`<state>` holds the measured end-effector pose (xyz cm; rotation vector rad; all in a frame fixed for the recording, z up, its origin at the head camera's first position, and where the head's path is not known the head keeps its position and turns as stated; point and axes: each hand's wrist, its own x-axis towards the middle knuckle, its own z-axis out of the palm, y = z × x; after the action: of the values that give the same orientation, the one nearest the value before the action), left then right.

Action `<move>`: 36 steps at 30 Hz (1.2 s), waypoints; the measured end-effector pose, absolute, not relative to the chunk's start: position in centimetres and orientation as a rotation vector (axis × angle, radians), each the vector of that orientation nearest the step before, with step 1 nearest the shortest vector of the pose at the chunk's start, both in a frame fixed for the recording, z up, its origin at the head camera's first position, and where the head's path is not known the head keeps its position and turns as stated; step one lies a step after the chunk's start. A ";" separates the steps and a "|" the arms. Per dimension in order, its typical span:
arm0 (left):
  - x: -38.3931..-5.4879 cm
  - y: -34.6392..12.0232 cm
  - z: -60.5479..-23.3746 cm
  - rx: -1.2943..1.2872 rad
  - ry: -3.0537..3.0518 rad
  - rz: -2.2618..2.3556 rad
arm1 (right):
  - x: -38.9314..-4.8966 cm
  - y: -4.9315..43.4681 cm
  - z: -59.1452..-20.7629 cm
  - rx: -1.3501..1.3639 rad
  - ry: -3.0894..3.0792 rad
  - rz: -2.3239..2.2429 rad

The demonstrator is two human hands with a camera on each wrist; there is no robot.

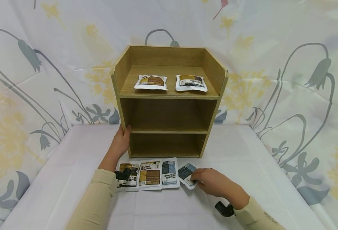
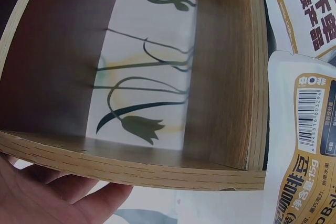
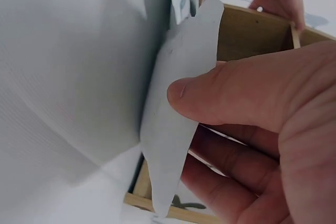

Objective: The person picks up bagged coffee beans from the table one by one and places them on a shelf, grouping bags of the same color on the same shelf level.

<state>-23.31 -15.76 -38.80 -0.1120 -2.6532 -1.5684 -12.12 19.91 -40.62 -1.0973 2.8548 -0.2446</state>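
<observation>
A small wooden shelf unit (image 1: 169,57) stands on the table, with a ledge on top and two compartments below. My left hand (image 1: 119,142) grips its left side panel, thumb at the front edge. In the left wrist view the fingers (image 2: 105,203) lie against the panel's outer face. My right hand (image 1: 216,184) pinches a white coffee bean packet (image 1: 186,172) with a dark blue label, tilted up from the table. The right wrist view has the thumb (image 3: 210,93) on the packet's plain white side. The other fingers are behind it.
Three more packets lie in a row before the shelf: a brown one (image 1: 132,182), another brown one (image 1: 150,174) and a blue one (image 1: 170,172). Two packets rest on the top ledge, left (image 1: 151,82) and right (image 1: 191,83). Behind hangs a floral cloth (image 1: 275,83).
</observation>
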 end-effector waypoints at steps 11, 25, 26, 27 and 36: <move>-23.2 -15.8 -38.7 -0.158 -2.653 -1.564 | -11.9 20.6 -38.7 -1.215 2.931 -0.259; -23.3 -15.8 -38.9 -0.149 -2.650 -1.557 | -12.0 20.9 -36.6 -1.262 2.991 -0.253; -23.3 -15.8 -38.8 -0.150 -2.649 -1.557 | -12.0 20.8 -36.5 -1.259 2.990 -0.249; -23.3 -15.8 -38.8 -0.150 -2.650 -1.556 | -12.0 20.8 -36.3 -1.260 2.987 -0.245; -23.3 -15.7 -38.8 -0.136 -2.657 -1.543 | -12.3 20.8 -34.9 -1.276 2.992 -0.229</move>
<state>-23.26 -15.71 -38.81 -0.1360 -2.6571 -1.5429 -12.30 20.81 -34.91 -1.2756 2.9918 -0.2290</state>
